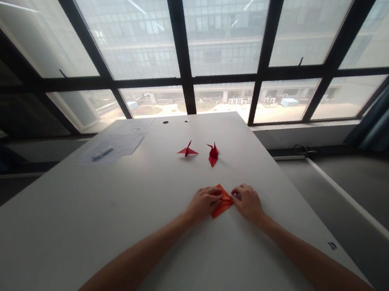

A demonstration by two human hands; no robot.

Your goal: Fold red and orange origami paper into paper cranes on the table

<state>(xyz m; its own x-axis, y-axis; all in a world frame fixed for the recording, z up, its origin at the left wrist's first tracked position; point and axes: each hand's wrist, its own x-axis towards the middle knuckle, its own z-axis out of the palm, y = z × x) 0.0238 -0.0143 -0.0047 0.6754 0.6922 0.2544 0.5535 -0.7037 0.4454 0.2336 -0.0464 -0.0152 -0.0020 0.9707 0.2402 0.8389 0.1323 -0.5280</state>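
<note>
A partly folded sheet of orange origami paper (223,208) lies on the white table (109,229), creased, with pointed corners. My left hand (205,203) rests over its left side, fingers curled and pressing it down. At the paper's right corner, my right hand (248,202) has thumb and finger bent together in a pinch. Its fingertips partly hide that corner. Beyond my hands stand two folded red paper cranes: one (187,151) with wings spread, the other (213,155) turned a different way.
White paper sheets (130,143) with a pen-like object (103,153) on them lie at the table's far left. Two small holes show near the far edge. Large dark-framed windows (224,28) rise behind the table. A blue curtain (387,101) hangs at right.
</note>
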